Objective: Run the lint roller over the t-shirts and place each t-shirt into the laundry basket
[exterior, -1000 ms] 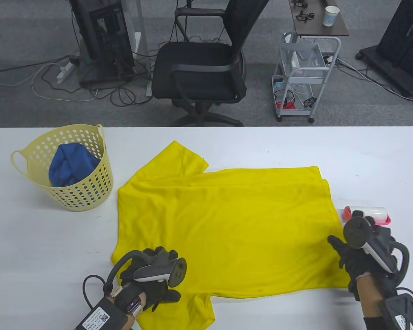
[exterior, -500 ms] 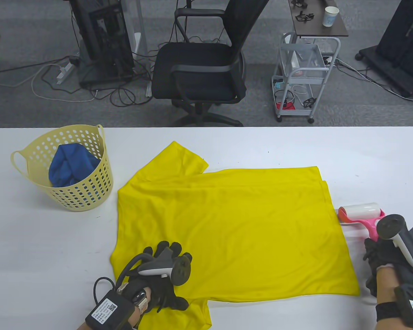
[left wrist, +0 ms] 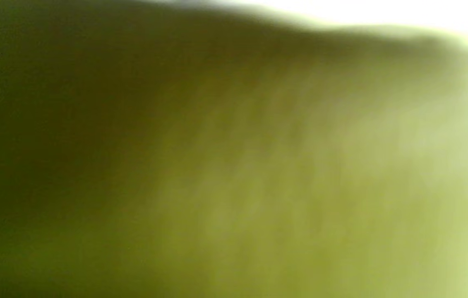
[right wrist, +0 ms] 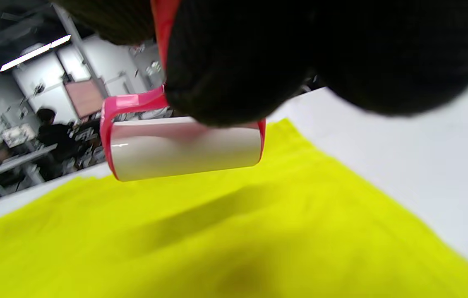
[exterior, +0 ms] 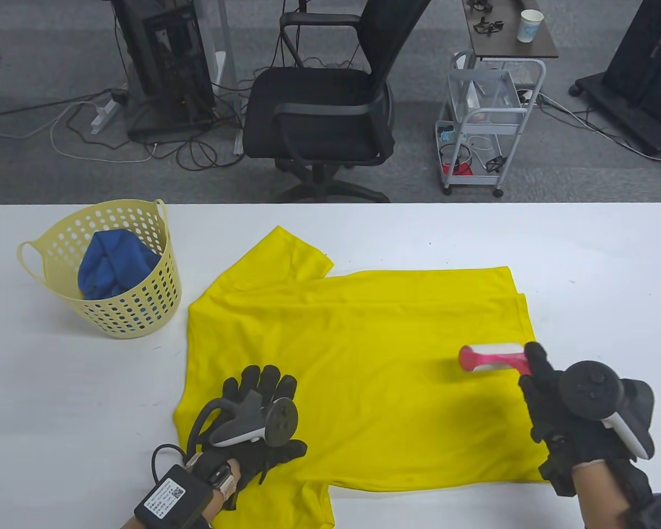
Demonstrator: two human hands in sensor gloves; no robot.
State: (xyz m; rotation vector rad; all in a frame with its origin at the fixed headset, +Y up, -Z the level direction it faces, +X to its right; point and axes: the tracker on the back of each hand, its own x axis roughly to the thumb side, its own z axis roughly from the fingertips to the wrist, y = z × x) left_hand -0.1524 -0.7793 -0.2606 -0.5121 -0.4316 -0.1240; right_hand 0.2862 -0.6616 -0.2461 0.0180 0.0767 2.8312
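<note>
My left hand (exterior: 253, 424) lay flat, fingers spread, on the yellow cotton t-shirt (exterior: 358, 352) at seven o'clock. My right hand (exterior: 562, 419) gripped the pink-framed white lint roller (exterior: 493, 356) over the shirt at four o'clock. The pale yellow perforated plastic laundry basket (exterior: 137, 308) stood on the white worktop (exterior: 611, 264) at ten o'clock, a blue garment (exterior: 113, 264) inside.

No legible text, brand, number or sign in any view. Only printed item: a small white label with a square code pattern on the black box strapped at the left wrist (exterior: 172, 502), table view; its print is too small to read. The white paper cup with a bluish pattern (exterior: 529, 26) on the dark side table carries markings, not readable. Left wrist view is a yellow-green blur; right wrist view shows no lettering.
</note>
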